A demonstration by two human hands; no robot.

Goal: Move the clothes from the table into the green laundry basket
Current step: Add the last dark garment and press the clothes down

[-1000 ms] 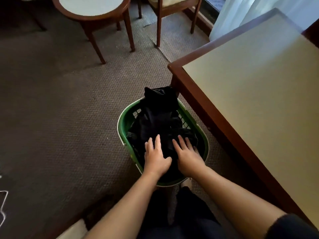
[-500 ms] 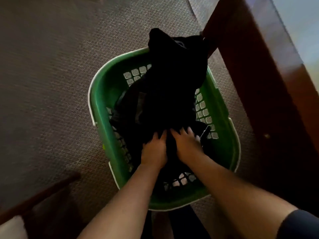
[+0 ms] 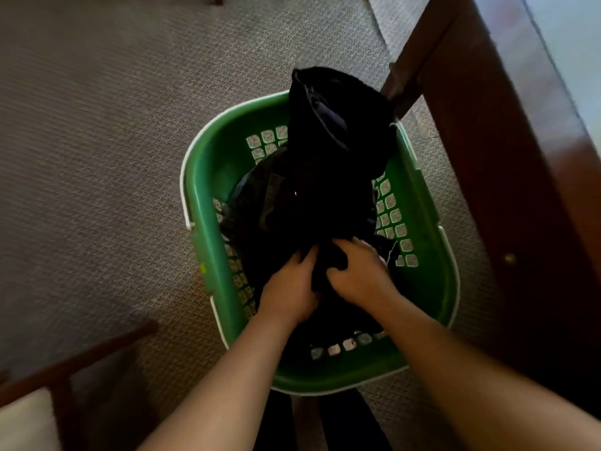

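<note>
The green laundry basket (image 3: 208, 177) stands on the carpet below me, beside the table leg. Dark clothes (image 3: 325, 177) fill it, and one end of the pile hangs over the basket's far rim. My left hand (image 3: 287, 291) and my right hand (image 3: 359, 275) are both down inside the basket near its front. Each hand has its fingers curled into a fold of the dark clothes between them.
The wooden table (image 3: 507, 131) runs along the right, its leg touching the basket's far right corner. A chair (image 3: 35, 408) with a pale seat and wooden frame sits at the lower left. My dark-trousered legs (image 3: 325, 424) stand just behind the basket.
My head has come down closer to the basket. My hands went from flat on the clothes to fingers bunched into the fabric.
</note>
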